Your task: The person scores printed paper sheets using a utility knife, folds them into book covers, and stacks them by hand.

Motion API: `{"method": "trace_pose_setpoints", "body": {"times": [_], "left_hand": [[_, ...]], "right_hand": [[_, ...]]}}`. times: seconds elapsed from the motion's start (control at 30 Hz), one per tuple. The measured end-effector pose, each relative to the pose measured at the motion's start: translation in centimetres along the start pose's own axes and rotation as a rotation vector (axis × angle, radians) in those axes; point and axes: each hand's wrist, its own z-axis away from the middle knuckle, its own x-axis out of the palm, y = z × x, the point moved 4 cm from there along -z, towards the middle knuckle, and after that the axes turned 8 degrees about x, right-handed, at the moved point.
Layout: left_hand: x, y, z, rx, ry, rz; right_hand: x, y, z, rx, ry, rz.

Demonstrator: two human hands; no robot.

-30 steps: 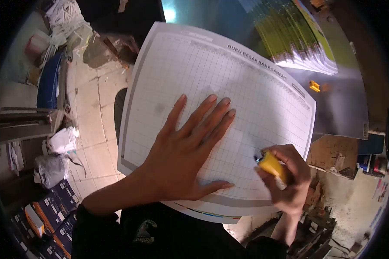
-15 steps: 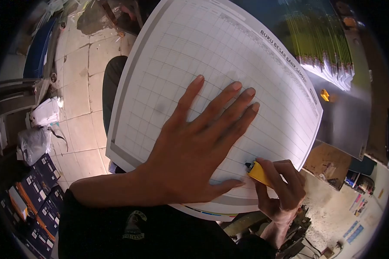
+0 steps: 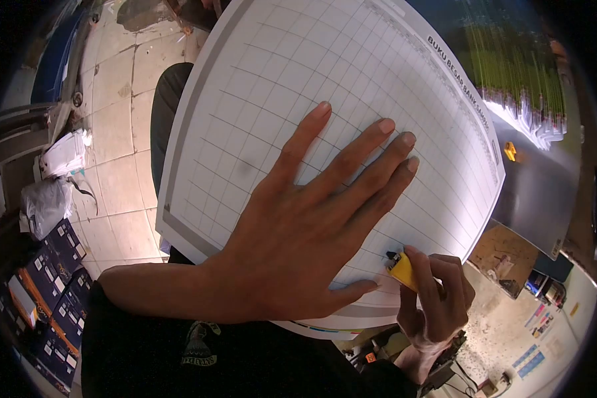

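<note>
My left hand point(image 3: 312, 219) lies flat with fingers spread on a large white printed sheet point(image 3: 272, 73). The sheet has a ruled grid, a grey border and the heading "BUKU BESAR BANK SAMPAH" along its right side. In my right hand point(image 3: 441, 292), at the lower right of the sheet, is a small yellow tool point(image 3: 402, 270) gripped between thumb and fingers. Its dark tip is at the sheet's surface; I cannot make out its exact kind. Part of the tool is hidden by the fingers.
A stack of green-edged booklets point(image 3: 524, 86) rests on the dark tabletop point(image 3: 544, 205) at the upper right, near a small yellow-orange item point(image 3: 510, 151). Dark boxes point(image 3: 50, 292) and a plastic bag point(image 3: 46, 205) stand at left on the tiled floor point(image 3: 116, 139).
The sheet and both hands appear slightly shifted in view, partly from head movement. The left hand stays flat, and the right hand keeps its hold on the yellow tool.
</note>
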Motion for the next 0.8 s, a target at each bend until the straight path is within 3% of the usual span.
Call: {"method": "trace_pose_setpoints", "body": {"times": [0.37, 0.67, 0.8], "left_hand": [[0.09, 0.04, -0.10, 0.007, 0.016, -0.020], [-0.06, -0.08, -0.10, 0.008, 0.004, 0.003], [-0.09, -0.12, -0.05, 0.010, 0.006, 0.018]], "right_hand": [[0.25, 0.16, -0.05, -0.158, 0.028, 0.079], [0.52, 0.31, 0.27, 0.123, -0.010, -0.123], [0.41, 0.03, 0.13, -0.097, 0.004, 0.079]]}}
